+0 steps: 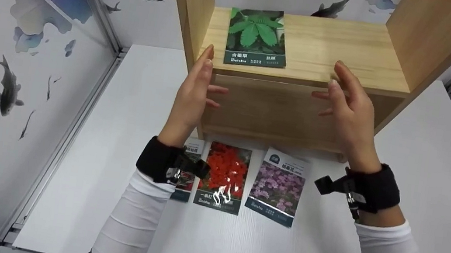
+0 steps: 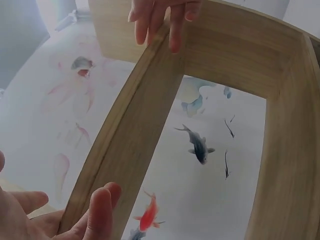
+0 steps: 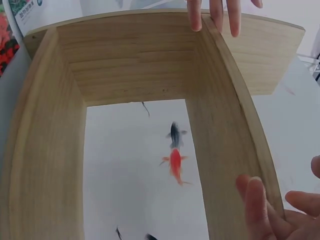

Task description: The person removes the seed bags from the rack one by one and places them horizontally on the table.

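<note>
On the white bench (image 1: 234,251), the wooden shelf unit (image 1: 342,50) stands upright against the fish-painted wall (image 1: 2,82), and I frame its front edge between my two hands. My left hand (image 1: 195,91) rests at the shelf's left corner, fingers straight and relaxed, grip released and clasping nothing; my right hand (image 1: 349,111) is raised just before the right part of the shelf board, fingers spread and loose, likewise released. On the shelf board between them lies a green-leaf seed packet (image 1: 257,37), flat, its lower edge near the board's front. Below, on the bench in front of the unit, a red-flower packet (image 1: 223,177) and a purple-flower packet (image 1: 280,187) lie side by side, with another packet (image 1: 188,178) partly hidden under my left wrist.
</note>
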Demonstrator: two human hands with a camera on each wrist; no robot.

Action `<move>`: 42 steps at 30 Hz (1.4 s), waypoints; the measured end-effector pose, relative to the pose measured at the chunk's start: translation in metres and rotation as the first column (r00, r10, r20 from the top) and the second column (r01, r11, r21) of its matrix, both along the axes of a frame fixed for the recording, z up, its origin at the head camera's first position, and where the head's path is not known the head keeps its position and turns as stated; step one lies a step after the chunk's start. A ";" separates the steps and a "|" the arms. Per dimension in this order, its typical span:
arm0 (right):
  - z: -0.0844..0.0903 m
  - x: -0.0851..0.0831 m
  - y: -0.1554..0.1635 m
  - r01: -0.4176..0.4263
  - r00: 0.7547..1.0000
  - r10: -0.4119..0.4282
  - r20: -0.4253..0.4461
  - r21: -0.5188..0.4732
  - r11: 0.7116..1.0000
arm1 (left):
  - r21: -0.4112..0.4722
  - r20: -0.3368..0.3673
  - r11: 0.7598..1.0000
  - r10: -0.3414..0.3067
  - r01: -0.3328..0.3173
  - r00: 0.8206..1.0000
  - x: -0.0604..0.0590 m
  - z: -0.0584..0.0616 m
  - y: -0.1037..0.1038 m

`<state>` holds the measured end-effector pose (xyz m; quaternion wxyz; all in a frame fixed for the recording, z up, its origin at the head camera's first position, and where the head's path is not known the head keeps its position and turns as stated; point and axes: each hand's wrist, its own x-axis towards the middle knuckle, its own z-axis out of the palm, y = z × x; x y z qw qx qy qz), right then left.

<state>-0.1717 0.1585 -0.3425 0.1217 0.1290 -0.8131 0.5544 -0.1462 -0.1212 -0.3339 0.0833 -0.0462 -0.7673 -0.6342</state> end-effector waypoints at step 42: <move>0.024 -0.021 -0.058 -0.111 0.931 0.210 0.298 -0.318 0.942 | 0.284 0.305 0.959 -0.085 -0.005 0.948 -0.038 0.028 -0.002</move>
